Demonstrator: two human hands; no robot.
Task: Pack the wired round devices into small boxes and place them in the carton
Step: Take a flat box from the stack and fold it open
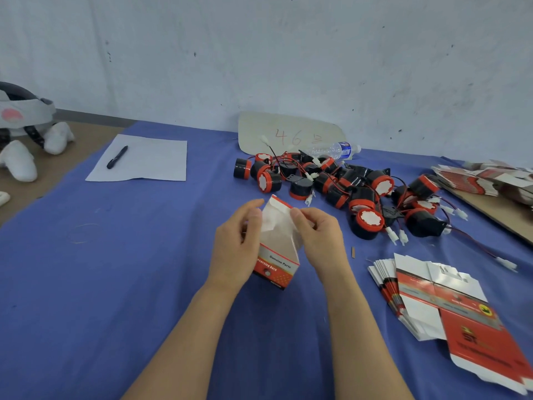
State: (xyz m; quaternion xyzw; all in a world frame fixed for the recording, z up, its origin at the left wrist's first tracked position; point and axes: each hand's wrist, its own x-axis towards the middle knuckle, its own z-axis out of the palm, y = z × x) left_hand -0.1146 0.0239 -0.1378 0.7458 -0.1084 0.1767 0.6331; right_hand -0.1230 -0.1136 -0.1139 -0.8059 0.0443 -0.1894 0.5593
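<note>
I hold a small red-and-white box (278, 249) upright in the middle of the blue table, its top flaps open. My left hand (238, 243) grips its left side, thumb on a flap. My right hand (317, 235) pinches the right top flap. Behind the box lies a pile of black and red round devices (346, 189) with red and black wires and white plugs. No carton shows in the head view.
A stack of flat unfolded boxes (432, 301) lies at the right. More flat boxes (490, 180) sit on cardboard at the far right. A water bottle (334, 150), a numbered card (285, 134), a paper sheet (144, 158) with a pen (116, 157) lie further back.
</note>
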